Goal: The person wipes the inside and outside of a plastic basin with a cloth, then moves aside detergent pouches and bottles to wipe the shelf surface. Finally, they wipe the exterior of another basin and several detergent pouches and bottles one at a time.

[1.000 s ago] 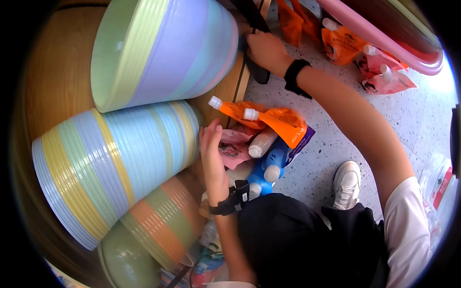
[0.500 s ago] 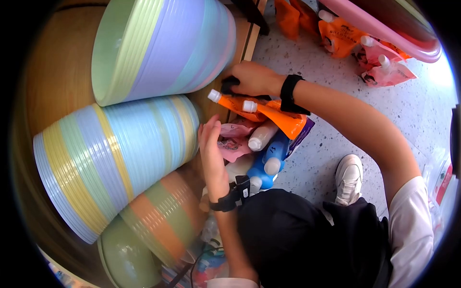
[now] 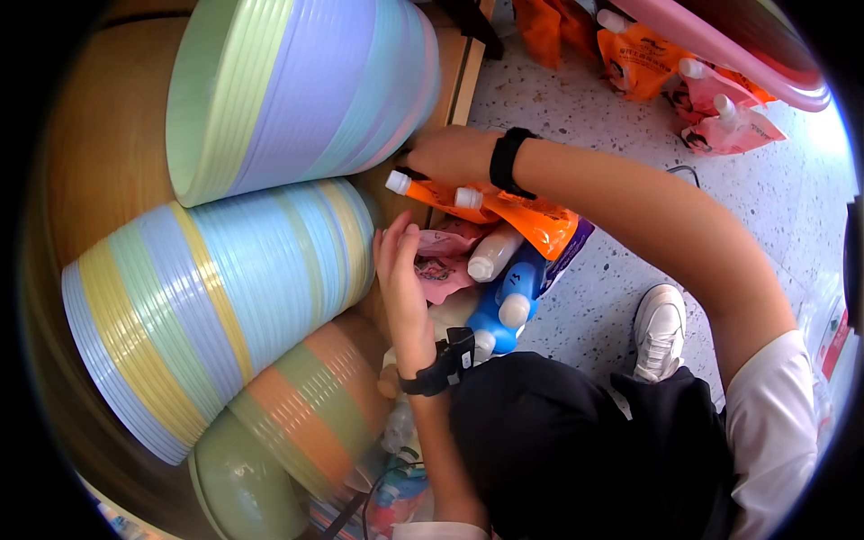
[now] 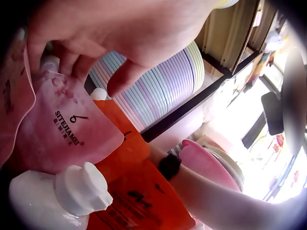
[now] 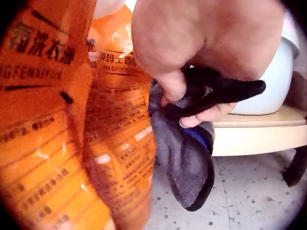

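My right hand (image 3: 454,155) grips a dark grey cloth with black edging (image 5: 184,167), which hangs below its fingers in the right wrist view. That hand is just behind the orange spouted pouches (image 3: 531,220), close to the wooden edge. My left hand (image 3: 402,288) has its fingers extended beside the blue striped stack of basins (image 3: 270,279). In the left wrist view its fingers reach down at the top of a pink pouch (image 4: 67,124), the fingertips partly hidden, the thumb apart. Near it stand a white capped bottle (image 4: 72,191) and a blue bottle (image 3: 519,283).
Another large basin stack (image 3: 342,90) lies tipped on the wooden surface (image 3: 108,117), with a green and orange stack (image 3: 306,405) at lower left. More pouches (image 3: 643,58) stand on the speckled floor by a pink basin (image 3: 729,40). A white shoe (image 3: 660,333) is on the floor.
My right hand has moved from the far end of the wooden edge toward me and to the left, bringing the dark cloth behind the orange pouches. The left hand has hardly moved.
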Demonstrator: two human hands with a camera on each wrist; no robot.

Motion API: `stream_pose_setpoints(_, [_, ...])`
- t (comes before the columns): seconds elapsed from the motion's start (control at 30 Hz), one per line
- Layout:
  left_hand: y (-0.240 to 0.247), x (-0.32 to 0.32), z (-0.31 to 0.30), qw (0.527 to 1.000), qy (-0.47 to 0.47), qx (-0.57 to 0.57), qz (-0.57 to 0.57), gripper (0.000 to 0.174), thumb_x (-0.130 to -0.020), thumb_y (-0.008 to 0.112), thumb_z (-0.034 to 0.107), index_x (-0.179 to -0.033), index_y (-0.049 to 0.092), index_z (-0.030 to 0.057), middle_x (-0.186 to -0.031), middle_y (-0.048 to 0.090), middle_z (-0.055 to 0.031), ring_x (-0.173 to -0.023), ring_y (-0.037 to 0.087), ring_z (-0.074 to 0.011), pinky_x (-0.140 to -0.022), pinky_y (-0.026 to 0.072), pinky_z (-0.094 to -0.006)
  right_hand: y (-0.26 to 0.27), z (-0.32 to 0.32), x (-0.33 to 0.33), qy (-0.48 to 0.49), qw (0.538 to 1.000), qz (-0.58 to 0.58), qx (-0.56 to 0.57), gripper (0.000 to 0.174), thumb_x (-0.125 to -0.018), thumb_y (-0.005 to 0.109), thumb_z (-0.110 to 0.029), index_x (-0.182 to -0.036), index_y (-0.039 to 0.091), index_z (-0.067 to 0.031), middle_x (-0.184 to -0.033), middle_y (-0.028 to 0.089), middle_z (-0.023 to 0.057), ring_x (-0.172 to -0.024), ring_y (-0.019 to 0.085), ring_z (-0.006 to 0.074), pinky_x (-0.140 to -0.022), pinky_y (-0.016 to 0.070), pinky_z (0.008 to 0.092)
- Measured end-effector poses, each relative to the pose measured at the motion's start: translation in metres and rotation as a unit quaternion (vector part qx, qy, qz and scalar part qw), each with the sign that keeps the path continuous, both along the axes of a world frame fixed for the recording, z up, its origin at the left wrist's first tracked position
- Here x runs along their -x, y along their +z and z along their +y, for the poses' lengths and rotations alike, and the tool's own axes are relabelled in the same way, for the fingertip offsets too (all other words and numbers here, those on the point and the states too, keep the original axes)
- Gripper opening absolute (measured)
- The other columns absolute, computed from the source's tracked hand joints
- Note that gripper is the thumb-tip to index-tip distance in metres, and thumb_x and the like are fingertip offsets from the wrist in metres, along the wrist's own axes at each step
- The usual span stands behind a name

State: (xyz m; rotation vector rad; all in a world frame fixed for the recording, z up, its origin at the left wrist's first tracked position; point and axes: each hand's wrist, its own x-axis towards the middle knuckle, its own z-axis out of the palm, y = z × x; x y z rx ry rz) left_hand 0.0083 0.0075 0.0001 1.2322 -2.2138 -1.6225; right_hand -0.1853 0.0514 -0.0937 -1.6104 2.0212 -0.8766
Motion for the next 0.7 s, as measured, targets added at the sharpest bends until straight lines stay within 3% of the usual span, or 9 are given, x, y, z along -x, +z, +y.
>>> stream_pose_setpoints(0.07, [-0.005, -0.005, -0.005, 0.999, 0.001, -0.041, 0.033, 0.047, -0.098, 0.057, 0.032, -0.134, 0.06, 0.0026, -0.156, 0.032, -0.0209, -0.151, 0.019, -0.0285, -0.119, 0.0166, -0.0387, 0.02, 0.02, 0.011, 0.008, 0.999, 0.037, -0.03, 0.026, -0.078, 0.069, -0.013, -0.103, 0.071, -0.0064, -0.095, 0.071, 0.0161, -0.098, 0.068, 0.0364, -0.083, 0.0549, 0.0448])
stream_pose_setpoints(0.23, [-0.004, -0.007, -0.004, 0.998, 0.013, -0.046, 0.04, 0.047, -0.098, 0.058, 0.032, -0.135, 0.06, 0.0027, -0.157, 0.03, -0.0208, -0.151, 0.02, -0.0278, -0.119, 0.0166, -0.0382, 0.02, 0.046, 0.031, 0.018, 0.992, 0.125, -0.003, 0.023, -0.073, 0.069, -0.007, -0.096, 0.07, -0.0057, -0.087, 0.071, 0.0154, -0.086, 0.069, 0.0383, -0.076, 0.0564, 0.0458])
stream_pose_setpoints(0.3, [0.004, -0.003, 0.0, 0.998, 0.006, -0.047, 0.044, 0.048, -0.098, 0.059, 0.033, -0.135, 0.059, 0.0026, -0.156, 0.031, -0.0205, -0.15, 0.02, -0.0277, -0.119, 0.0167, -0.0383, 0.01, 0.052, 0.042, -0.05, 0.978, 0.2, -0.043, 0.052, -0.071, 0.071, -0.008, -0.123, 0.065, -0.0097, -0.099, 0.07, 0.0162, -0.094, 0.07, 0.0349, -0.079, 0.0566, 0.0424])
stream_pose_setpoints(0.37, [0.028, 0.004, 0.006, 0.942, 0.085, -0.304, 0.112, 0.044, -0.1, 0.054, 0.025, -0.135, 0.056, -0.0017, -0.135, 0.055, -0.0095, -0.128, 0.046, -0.0182, -0.112, 0.0305, -0.0311, 0.005, 0.06, 0.053, -0.075, 0.976, 0.199, -0.041, 0.055, -0.071, 0.071, -0.007, -0.126, 0.062, -0.0102, -0.102, 0.069, 0.0168, -0.095, 0.07, 0.0344, -0.08, 0.057, 0.0423])
stream_pose_setpoints(0.4, [0.021, 0.001, 0.007, 0.943, 0.086, -0.304, 0.108, 0.044, -0.1, 0.054, 0.025, -0.135, 0.056, -0.0017, -0.135, 0.055, -0.0095, -0.128, 0.046, -0.0182, -0.112, 0.0305, -0.0311, -0.002, 0.063, 0.058, -0.117, 0.97, 0.213, -0.024, 0.055, -0.071, 0.071, -0.007, -0.126, 0.062, -0.01, -0.104, 0.068, 0.017, -0.095, 0.07, 0.0345, -0.08, 0.0571, 0.0424])
stream_pose_setpoints(0.47, [0.0, -0.003, 0.004, 1.0, 0.02, -0.011, 0.019, 0.045, -0.1, 0.054, 0.025, -0.135, 0.056, -0.0017, -0.136, 0.054, -0.0098, -0.129, 0.046, -0.0185, -0.112, 0.0304, -0.0312, -0.012, 0.07, 0.071, -0.184, 0.959, 0.215, 0.018, 0.051, -0.073, 0.07, -0.01, -0.124, 0.063, -0.01, -0.101, 0.069, 0.0185, -0.093, 0.07, 0.0345, -0.081, 0.0578, 0.0429])
stream_pose_setpoints(0.6, [-0.002, -0.004, 0.003, 1.0, 0.027, -0.009, 0.014, 0.045, -0.1, 0.054, 0.026, -0.135, 0.056, -0.0014, -0.136, 0.054, -0.0089, -0.129, 0.046, -0.0183, -0.112, 0.0302, -0.0312, -0.019, 0.06, 0.098, -0.403, 0.902, 0.101, 0.118, 0.044, -0.076, 0.065, -0.015, -0.12, 0.066, -0.0106, -0.09, 0.071, 0.0219, -0.086, 0.07, 0.0371, -0.078, 0.058, 0.0459])
stream_pose_setpoints(0.67, [-0.004, -0.007, -0.003, 0.998, 0.015, -0.053, 0.033, 0.047, -0.098, 0.06, 0.032, -0.137, 0.059, 0.0064, -0.158, 0.028, -0.019, -0.148, 0.026, -0.0276, -0.118, 0.022, -0.0379, -0.018, 0.05, 0.092, -0.413, 0.902, 0.083, 0.096, 0.044, -0.076, 0.066, -0.015, -0.119, 0.067, -0.01, -0.091, 0.071, 0.0219, -0.086, 0.07, 0.0377, -0.079, 0.0576, 0.0465])
stream_pose_setpoints(0.7, [-0.006, -0.009, -0.005, 0.998, 0.015, -0.051, 0.032, 0.047, -0.098, 0.06, 0.032, -0.137, 0.059, 0.0064, -0.158, 0.028, -0.019, -0.148, 0.026, -0.0276, -0.118, 0.022, -0.0379, -0.018, 0.047, 0.087, -0.423, 0.901, 0.066, 0.073, 0.044, -0.075, 0.066, -0.015, -0.119, 0.068, -0.0095, -0.092, 0.071, 0.0219, -0.087, 0.07, 0.0383, -0.08, 0.0572, 0.047])
